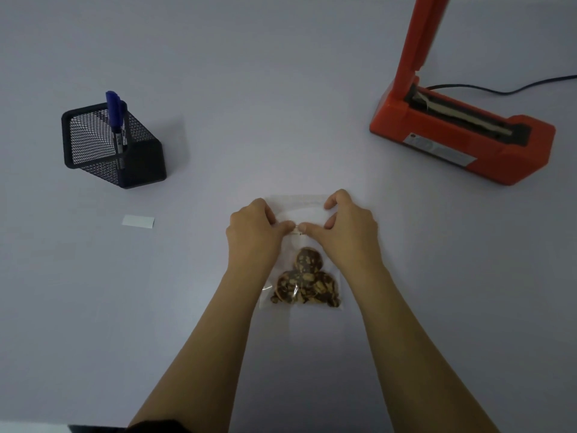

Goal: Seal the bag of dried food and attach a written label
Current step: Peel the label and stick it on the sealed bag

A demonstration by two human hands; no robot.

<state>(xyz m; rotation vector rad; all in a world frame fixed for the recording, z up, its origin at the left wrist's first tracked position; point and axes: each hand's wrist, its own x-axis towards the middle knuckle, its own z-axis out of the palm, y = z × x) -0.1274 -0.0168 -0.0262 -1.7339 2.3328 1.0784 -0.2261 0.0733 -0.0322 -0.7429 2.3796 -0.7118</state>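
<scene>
A clear plastic bag (301, 207) lies flat on the table, with brown dried food slices (306, 284) gathered at its near end. My left hand (254, 232) and my right hand (346, 226) both rest on the bag's upper part, thumbs and fingertips meeting at the middle and pinching the plastic along the zip line. A small white blank label (138, 221) lies on the table to the left. A blue marker (115, 120) stands in a black mesh pen holder (112, 145) at the far left.
An orange heat sealer (459, 132) stands at the far right with its arm raised upright and a black cable (499, 89) running off to the right. The table surface (249, 104) is pale grey.
</scene>
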